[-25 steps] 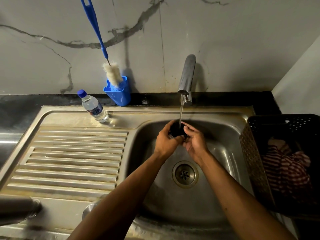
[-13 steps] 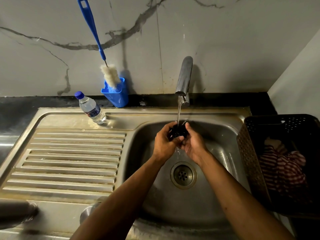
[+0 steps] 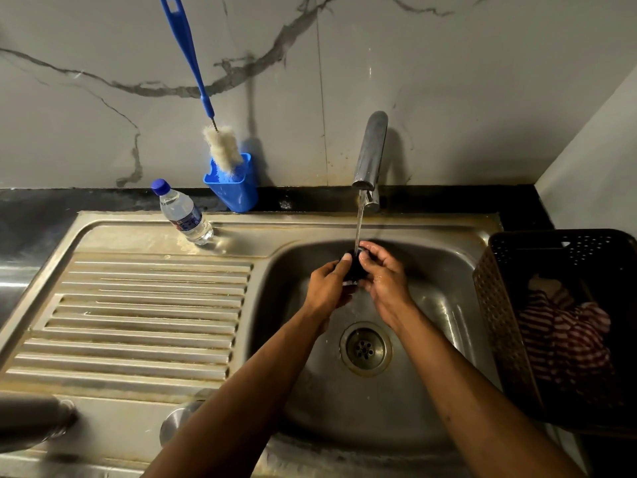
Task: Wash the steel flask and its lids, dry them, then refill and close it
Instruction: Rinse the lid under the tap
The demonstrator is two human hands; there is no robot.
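flask (image 3: pixel 31 420), matt steel, lies at the drainboard's near left edge, well left of the tap (image 3: pixel 369 153), while under that tap's stream the left hand (image 3: pixel 327 288) and right hand (image 3: pixel 384 277) pinch a small round black lid (image 3: pixel 353 270) in the washing step; next likely calls for turning it, then rinsing the round steel cap (image 3: pixel 177 424).

A: Feed's pretty dim on my end, warm yellowish cast. Light seems to come from above, glare streaks on the sink basin (image 3: pixel 444 305) and the tap (image 3: pixel 370 150).

B: Yeah, I'm seeing hard shadows on the wall (image 3: pixel 448 81) behind the tap and the brush (image 3: pixel 193 74). Wide-angle bends the edges, and the steel flask (image 3: pixel 31 419) bottom left is a blurry smear.
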